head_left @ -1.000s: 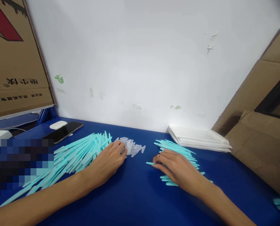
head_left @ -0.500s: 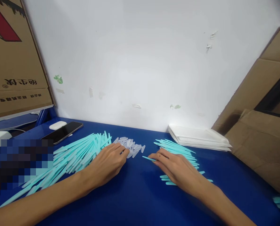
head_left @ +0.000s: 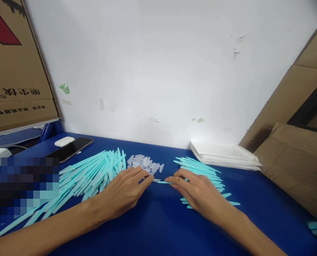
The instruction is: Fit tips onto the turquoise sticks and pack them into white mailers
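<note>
1. Here's the teal stick, out in the middle of the table, low over the blue, its slim tip pointing left.
2. The right hand has it, thumb and fingers closed on the stick, leaving only the tip end sticking out to the left.
3. Facing it, the left hand pinches a small clear piece at its fingertips, end towards the stick; whether the two touch, I can't tell.
4. Just beyond the left fingers sits the heap of clear pieces, its right edge loose, with a strip of blue between it and the row of sticks.
5. That row lies partly under the right hand, ends poking out on both sides, so room is tight there.
6. Tight on the other side too: the big pile of sticks fans right up to the left forearm.
7. The open room is nearer the body: a broad stretch of blue tabletop between the forearms.
8. Farther out, white sheets back against the wall, a phone lies behind the big pile, and cardboard bounds the right.
</note>
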Tool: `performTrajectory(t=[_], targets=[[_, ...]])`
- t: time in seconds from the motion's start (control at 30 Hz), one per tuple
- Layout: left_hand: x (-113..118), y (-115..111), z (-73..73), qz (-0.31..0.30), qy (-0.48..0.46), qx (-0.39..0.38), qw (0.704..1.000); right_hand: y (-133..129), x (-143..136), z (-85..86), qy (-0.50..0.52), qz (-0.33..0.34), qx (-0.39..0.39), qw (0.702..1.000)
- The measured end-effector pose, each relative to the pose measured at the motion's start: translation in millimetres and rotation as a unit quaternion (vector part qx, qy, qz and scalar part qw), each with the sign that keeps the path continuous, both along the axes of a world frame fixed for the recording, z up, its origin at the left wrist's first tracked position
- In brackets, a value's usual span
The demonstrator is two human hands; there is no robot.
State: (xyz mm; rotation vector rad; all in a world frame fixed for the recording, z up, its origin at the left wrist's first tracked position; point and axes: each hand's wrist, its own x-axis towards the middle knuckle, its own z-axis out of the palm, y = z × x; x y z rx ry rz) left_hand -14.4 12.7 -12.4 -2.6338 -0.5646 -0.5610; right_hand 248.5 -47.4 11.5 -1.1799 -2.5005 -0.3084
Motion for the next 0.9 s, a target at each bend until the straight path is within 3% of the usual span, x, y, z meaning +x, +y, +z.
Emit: performTrajectory(t=[0.33, 0.67, 0.9], targets=[[-1, -3, 0.1, 0.003, -0.018, 0.001, 1.000, -1, 3, 2.0, 0.014, -0.005, 0.012, 1.000], [6, -14, -0.9, -0.089, -0.121, -0.066, 0.987, -12, -10, -8.7, 0.026, 0.029, -0.003, 0.999], [4, -18, -4.5, -0.077, -0.135, -0.099, 0.983, -18, -14, -3.9, 0.004, 0.043, 0.008, 0.999]])
